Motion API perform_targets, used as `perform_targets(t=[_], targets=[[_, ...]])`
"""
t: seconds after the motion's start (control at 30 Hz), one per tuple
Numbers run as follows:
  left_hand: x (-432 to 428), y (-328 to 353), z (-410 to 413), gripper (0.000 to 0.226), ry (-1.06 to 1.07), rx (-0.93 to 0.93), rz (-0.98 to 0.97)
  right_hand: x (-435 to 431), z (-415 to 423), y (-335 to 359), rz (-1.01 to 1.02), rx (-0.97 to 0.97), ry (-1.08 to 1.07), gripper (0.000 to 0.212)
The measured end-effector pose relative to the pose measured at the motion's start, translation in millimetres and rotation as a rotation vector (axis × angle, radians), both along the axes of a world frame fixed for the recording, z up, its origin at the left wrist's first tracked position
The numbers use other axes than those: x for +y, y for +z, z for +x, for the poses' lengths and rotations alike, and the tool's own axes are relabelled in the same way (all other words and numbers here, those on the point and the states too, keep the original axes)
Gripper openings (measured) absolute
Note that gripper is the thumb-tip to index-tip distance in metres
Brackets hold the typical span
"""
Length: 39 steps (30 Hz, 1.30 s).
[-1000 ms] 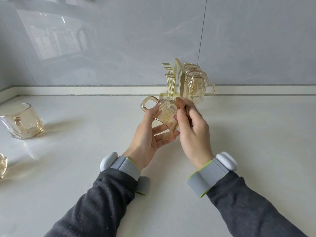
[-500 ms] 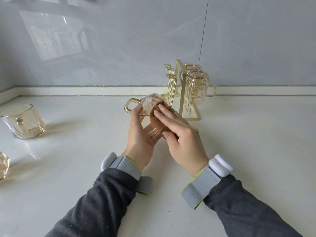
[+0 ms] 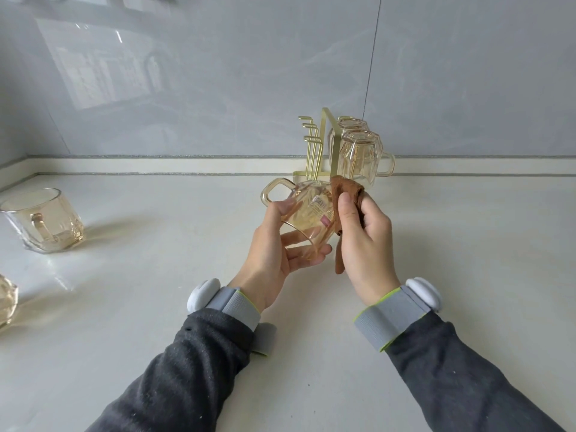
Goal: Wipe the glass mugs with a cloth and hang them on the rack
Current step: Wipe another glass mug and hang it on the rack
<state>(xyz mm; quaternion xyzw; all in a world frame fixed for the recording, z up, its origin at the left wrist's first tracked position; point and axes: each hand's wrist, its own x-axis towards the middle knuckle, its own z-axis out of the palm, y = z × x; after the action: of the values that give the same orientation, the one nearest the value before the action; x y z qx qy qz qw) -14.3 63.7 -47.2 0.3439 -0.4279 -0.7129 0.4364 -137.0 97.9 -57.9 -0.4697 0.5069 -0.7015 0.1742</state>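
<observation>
Glass mug (image 3: 307,219) is being held tilted in the air above the table (image 3: 156,307), toward its far edge and just in front of the rack (image 3: 314,145), with the handle turned left. It is being cradled by the left grip (image 3: 274,254), fingers curled under the rim and thumb laid on the wall. The cloth (image 3: 346,194) is being pinched by the right grip (image 3: 364,241) and pressed against the mug's right side.

By the look of it, the smooth glass is being held only lightly, so with a hard rub it could be twisted out of the fingers and dropped on the hard table. Two hung mugs (image 3: 358,157) are being carried by the rack just beyond the cloth, and could be struck by a wide swing. A paper label (image 3: 319,208) is being left exposed, where the cloth could be snagged. Near the left edge another mug (image 3: 43,222) is being left standing.
</observation>
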Motion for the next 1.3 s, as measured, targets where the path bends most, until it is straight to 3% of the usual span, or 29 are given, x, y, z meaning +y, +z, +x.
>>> perform_targets(t=[0.23, 0.43, 0.63, 0.83, 1.03, 1.3], targets=[[0, 0, -1, 0.034, -0.005, -0.024, -0.027, -2, 0, -6, -0.039, 0.106, -0.006, 0.018], [-1, -2, 1, 0.038, 0.082, -0.007, -0.041, -5, 7, -15, -0.172, 0.547, 0.064, 0.041], [-4, -3, 4, 0.051, 0.180, 0.100, 0.038, -4, 9, -18, -0.157, 0.654, 0.175, 0.045], [-1, 1, 3, 0.045, 0.100, 0.164, 0.034, -6, 6, -16, -0.142, 0.456, 0.058, 0.039], [2, 1, -1, 0.053, 0.038, 0.065, 0.007, -5, -1, -9, 0.014, 0.024, 0.039, 0.017], [0, -2, -1, 0.060, -0.011, 0.048, -0.006, -12, -4, -14, -0.007, -0.020, 0.028, 0.031]])
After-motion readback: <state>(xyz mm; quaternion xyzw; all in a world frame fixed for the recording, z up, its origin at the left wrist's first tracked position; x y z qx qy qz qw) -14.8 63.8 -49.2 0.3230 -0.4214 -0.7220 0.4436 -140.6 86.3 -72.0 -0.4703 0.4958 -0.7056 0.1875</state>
